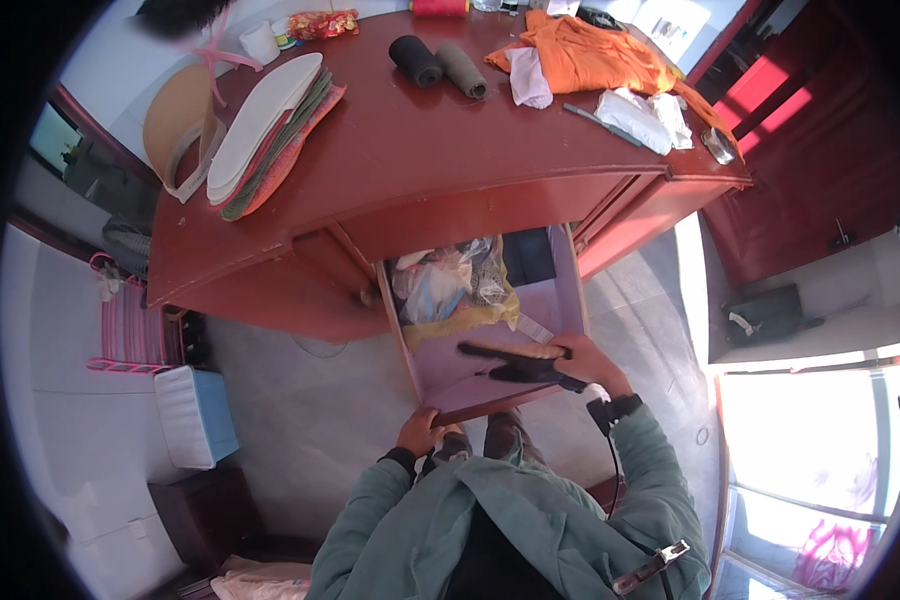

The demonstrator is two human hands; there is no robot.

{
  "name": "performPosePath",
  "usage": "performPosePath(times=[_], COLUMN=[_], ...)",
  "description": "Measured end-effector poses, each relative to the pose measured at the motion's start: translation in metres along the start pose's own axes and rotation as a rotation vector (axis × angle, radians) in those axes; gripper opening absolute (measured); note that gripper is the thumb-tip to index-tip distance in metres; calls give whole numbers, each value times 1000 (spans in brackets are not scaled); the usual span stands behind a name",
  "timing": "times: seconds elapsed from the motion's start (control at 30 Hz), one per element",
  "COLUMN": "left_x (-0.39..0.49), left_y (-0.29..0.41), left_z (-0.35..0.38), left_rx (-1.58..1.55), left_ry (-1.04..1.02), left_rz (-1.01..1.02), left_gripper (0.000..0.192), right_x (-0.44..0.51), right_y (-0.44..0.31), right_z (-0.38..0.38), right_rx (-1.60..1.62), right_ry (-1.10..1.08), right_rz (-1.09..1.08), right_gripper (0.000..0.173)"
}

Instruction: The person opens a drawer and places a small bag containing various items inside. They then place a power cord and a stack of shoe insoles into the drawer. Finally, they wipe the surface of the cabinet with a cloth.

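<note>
Before me a drawer (450, 382) stands pulled out of a red-brown desk (420, 142). My left hand (420, 433) grips the left end of its front edge. Over the drawer's front right part, my right hand (589, 364) holds a dark bundle (521, 360) with a tan strip along its top; whether it is one thing or several, I cannot tell. Clear plastic bags (439, 285) with mixed contents lie at the drawer's back left on yellow material (461, 321). A dark flat item (529, 255) fills the back right corner. A white printed slip (534, 328) lies near my right hand.
On the desk are stacked insoles (270, 135), a tan visor (172, 127), dark thread cones (416, 60), an orange cloth (585, 52) and a white plastic packet (634, 120). A blue-and-white box (195, 416) stands at left. A red cabinet (802, 165) is at right.
</note>
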State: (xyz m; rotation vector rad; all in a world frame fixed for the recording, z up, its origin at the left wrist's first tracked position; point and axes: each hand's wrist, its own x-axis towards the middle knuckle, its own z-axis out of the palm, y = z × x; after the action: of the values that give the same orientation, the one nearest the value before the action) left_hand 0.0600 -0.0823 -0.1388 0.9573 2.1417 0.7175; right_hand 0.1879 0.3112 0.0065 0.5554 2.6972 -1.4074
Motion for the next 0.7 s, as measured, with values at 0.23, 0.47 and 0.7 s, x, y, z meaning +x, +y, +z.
performPosePath(times=[0.23,0.47,0.7], left_x=[5,5,2], left_y=[0,13,29], left_z=[2,1,16], left_rx=[5,27,-40], left_ry=[-2,34,486], left_rz=[-48,-111,-205], left_gripper=[46,42,34], right_x=[40,152,234], right_y=[27,73,92], right_z=[15,79,57], right_rx=[-124,-435,-276], right_ry=[653,692,773], right_rz=[87,100,130], right_gripper=[43,60,54])
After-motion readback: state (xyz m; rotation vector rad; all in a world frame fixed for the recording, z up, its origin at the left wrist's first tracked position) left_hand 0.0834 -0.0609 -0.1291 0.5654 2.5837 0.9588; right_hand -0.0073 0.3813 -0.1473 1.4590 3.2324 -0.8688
